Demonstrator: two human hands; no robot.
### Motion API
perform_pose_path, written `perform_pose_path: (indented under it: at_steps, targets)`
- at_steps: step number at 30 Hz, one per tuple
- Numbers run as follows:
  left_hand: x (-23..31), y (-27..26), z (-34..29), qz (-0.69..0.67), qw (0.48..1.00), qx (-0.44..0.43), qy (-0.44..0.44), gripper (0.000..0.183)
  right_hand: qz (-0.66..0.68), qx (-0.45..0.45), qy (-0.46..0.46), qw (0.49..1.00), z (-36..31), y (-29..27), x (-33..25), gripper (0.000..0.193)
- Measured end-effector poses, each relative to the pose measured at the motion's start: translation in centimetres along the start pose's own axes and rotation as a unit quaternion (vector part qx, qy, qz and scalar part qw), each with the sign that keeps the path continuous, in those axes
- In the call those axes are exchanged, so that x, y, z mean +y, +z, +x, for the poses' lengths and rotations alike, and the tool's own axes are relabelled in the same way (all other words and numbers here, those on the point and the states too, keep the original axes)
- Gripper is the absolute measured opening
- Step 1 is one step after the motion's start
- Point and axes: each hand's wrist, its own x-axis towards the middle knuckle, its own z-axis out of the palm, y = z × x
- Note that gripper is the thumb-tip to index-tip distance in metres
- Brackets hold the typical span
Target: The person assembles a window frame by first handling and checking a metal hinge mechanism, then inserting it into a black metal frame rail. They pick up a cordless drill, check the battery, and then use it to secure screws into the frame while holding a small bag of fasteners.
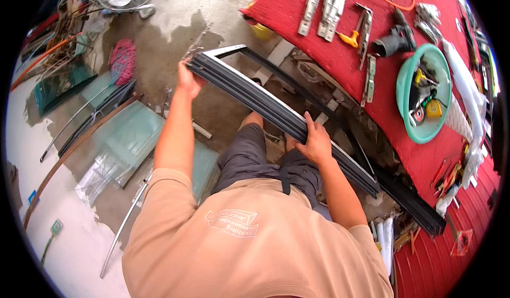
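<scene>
One dark frame (pixel 255 99) lies within both hands' fingers (pixel 309 122).

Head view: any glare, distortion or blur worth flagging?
Head view: concrete floor washed out near the top, pale surface at lower left almost white; head view: fisheye leaves black corners; head view: dark frame looks fairly sharp, no obvious motion blur.

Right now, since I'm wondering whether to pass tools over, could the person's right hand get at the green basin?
Probably not without letting go: the right hand holds the dark frame, whose far side lies toward the green basin, with red tabletop between.
</scene>
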Motion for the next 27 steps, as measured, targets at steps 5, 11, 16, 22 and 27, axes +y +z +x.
perform_pose_path:
  at_steps: [5,11,16,22,27]
  targets:
    - [0.4,1.1,0.0,-0.062,0.997,-0.03,-0.019,0.062,0.024,-0.003,-0.003,1.0,2.5,0.5,-2.7,0.118]
    - [2.0,3.8,-5.4,-0.142,0.989,-0.048,0.004,0.063,0.026,-0.037,0.006,0.999,0.5,-3.4,-2.7,0.11]
    - [3.4,6.1,-12.4,-0.124,0.985,-0.123,-0.001,0.061,0.032,-0.064,0.024,0.997,-3.8,-8.6,-2.6,0.107]
    - [5.6,8.0,-16.7,0.329,0.912,-0.1,0.225,0.11,0.055,-0.058,-0.024,0.997,-10.3,-14.1,-1.4,0.106]
    - [8.0,12.0,-18.1,0.459,0.751,-0.052,0.472,0.09,0.051,-0.055,-0.039,0.996,-15.4,-19.9,-2.2,0.104]
